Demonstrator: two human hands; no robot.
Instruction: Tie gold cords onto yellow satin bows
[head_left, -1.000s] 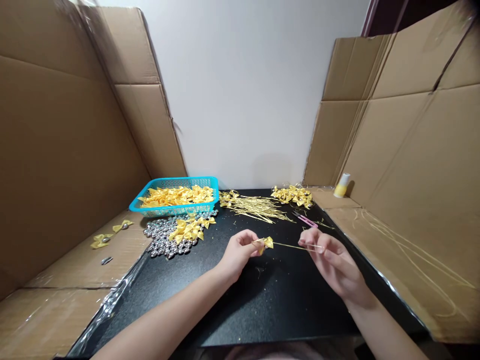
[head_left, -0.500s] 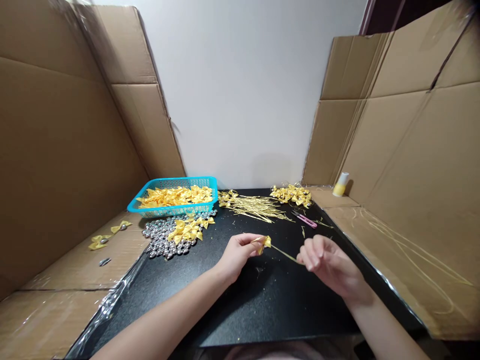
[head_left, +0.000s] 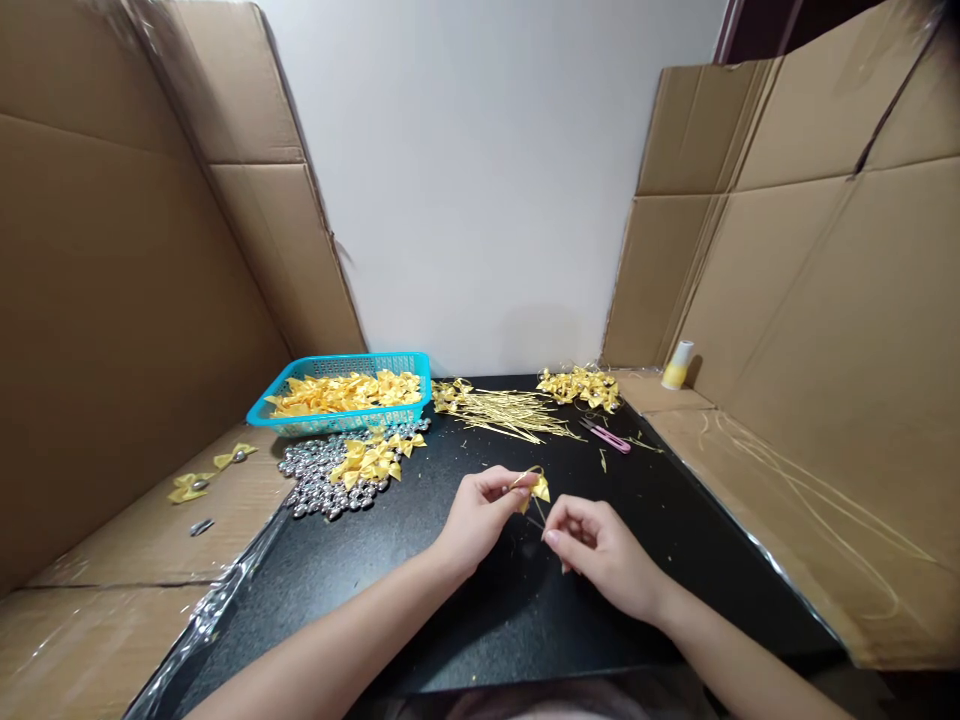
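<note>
Over the middle of the black table (head_left: pixel 480 620), my left hand (head_left: pixel 480 510) pinches a small yellow satin bow (head_left: pixel 541 488) between thumb and fingers. A thin yellow cord (head_left: pixel 539 515) runs from the bow down to my right hand (head_left: pixel 592 550), whose thumb and forefinger are closed on it. A small loop of cord stands up above the bow. The back of the bow is hidden by my left fingers. To the left lie silver beads (head_left: pixel 319 480) with loose yellow bows (head_left: pixel 371 460) on top of them.
A blue basket (head_left: pixel 259 412) of yellow bows stands at the back left. Cut gold cords (head_left: pixel 506 412), finished-looking bows (head_left: pixel 581 388) and pink thread snips (head_left: pixel 607 436) lie at the back. A spool (head_left: pixel 677 366) stands right, by the cardboard walls (head_left: pixel 825 300).
My right hand has moved left and slightly down, closer to the bow. The cord between the hands is shorter, and a loop now shows above the bow. My left hand keeps its pinch.
</note>
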